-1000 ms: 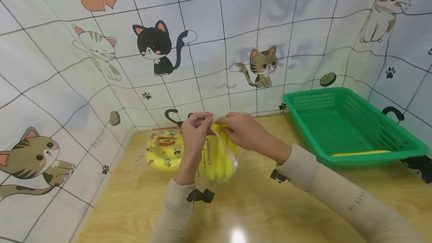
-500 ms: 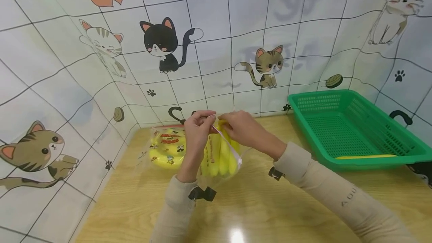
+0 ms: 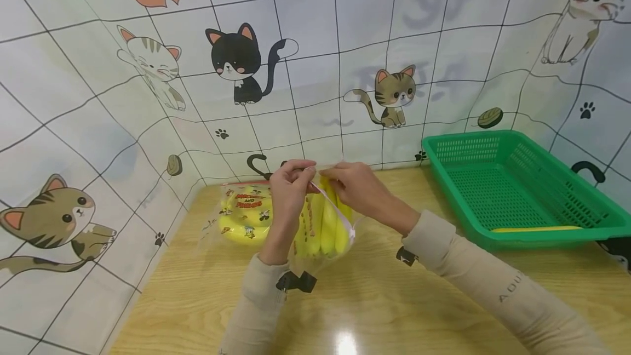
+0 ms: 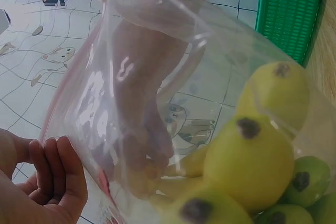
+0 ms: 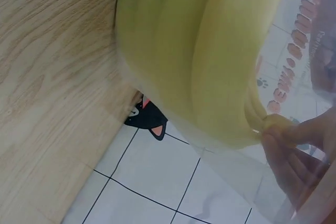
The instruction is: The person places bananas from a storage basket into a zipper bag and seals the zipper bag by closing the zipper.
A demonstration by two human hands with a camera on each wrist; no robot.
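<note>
Clear bag [image 3: 315,234] of bananas [image 3: 322,229]: left hand [image 3: 291,182] and right hand [image 3: 357,185] each pinch its top edge, holding it above the tabletop [image 3: 394,305].

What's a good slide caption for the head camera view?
Both hands pinch the top of a clear bag of bananas over a wooden table.

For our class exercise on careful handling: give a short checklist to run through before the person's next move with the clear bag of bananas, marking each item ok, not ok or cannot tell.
1. Left hand pinches the clear bag's top edge: ok.
2. Right hand grips the top edge opposite: ok.
3. Bananas wholly inside the bag: ok.
4. Zip strip fully sealed: cannot tell.
5. Green basket within reach, with free floor space: ok.
6. Second banana bag lies apart on the table: ok.
</note>
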